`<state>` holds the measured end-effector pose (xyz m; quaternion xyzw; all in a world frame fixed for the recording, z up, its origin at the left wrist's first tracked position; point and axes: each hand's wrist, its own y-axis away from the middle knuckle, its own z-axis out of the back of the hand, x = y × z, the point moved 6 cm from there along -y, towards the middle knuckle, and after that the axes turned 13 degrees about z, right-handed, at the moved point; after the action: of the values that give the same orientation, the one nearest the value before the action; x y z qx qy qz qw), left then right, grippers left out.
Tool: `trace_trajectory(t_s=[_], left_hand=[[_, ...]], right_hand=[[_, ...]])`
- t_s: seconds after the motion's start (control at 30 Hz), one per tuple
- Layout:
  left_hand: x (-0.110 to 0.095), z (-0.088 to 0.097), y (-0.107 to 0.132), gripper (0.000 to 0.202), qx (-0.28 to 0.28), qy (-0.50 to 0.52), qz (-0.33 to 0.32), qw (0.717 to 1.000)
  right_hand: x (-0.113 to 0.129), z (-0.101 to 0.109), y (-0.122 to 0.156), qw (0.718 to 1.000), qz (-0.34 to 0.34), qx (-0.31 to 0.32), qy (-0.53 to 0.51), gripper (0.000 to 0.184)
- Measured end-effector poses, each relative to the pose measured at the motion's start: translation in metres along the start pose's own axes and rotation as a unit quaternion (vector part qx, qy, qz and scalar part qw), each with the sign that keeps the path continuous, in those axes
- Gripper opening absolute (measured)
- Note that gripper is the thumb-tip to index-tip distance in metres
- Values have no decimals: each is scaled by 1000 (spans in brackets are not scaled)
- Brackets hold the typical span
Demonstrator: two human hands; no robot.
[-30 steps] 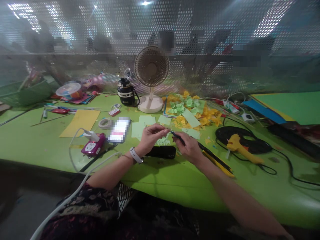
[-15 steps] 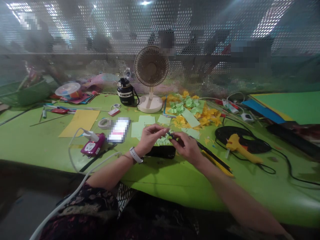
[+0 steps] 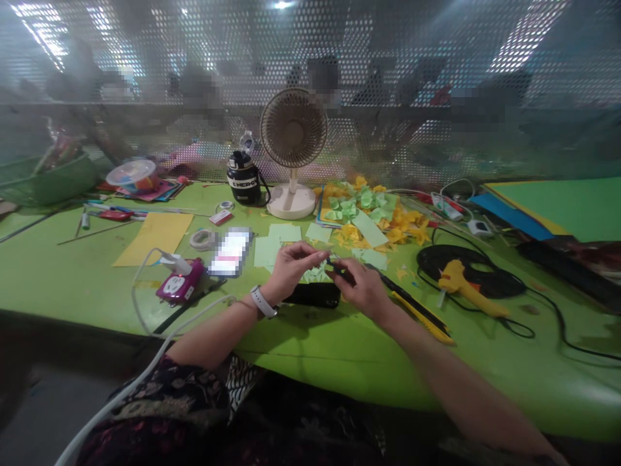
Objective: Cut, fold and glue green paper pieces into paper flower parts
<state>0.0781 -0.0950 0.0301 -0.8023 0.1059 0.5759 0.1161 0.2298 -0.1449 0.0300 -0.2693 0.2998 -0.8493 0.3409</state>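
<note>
Hands at mid-table: right hand closed round a small dark implement — type unclear, mostly masked by fingers; left hand w/ fingertips drawn narrow nr. the implement's far end, cannot tell if they grip anything. Implement is held above cut green paper pieces, partly hidden by the hands. Black oblong item, L end behind left wrist, unidentified. Phone screen pixelated; green basket cut off at L edge.
</note>
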Motion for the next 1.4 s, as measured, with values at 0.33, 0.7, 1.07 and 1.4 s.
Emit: trace_trajectory(t_s=[0.33,0.7,1.07,1.4], left_hand=[[-4,-4,0,23,41,-32,-12,999],[-7,-2,2,25,17,-39,-41,998],[-11,-4,5,24,11,-60,-64,996],[-2,-1,-1,23,19,-38,-55,998]], right_hand=[[1,6,-5,999,23,18,-27,30],[-6,-1,3,1000,9,-4,10,25],[2,3,-2,999,19,-5,-31,26],[6,8,-5,998,52,-39,6,23]])
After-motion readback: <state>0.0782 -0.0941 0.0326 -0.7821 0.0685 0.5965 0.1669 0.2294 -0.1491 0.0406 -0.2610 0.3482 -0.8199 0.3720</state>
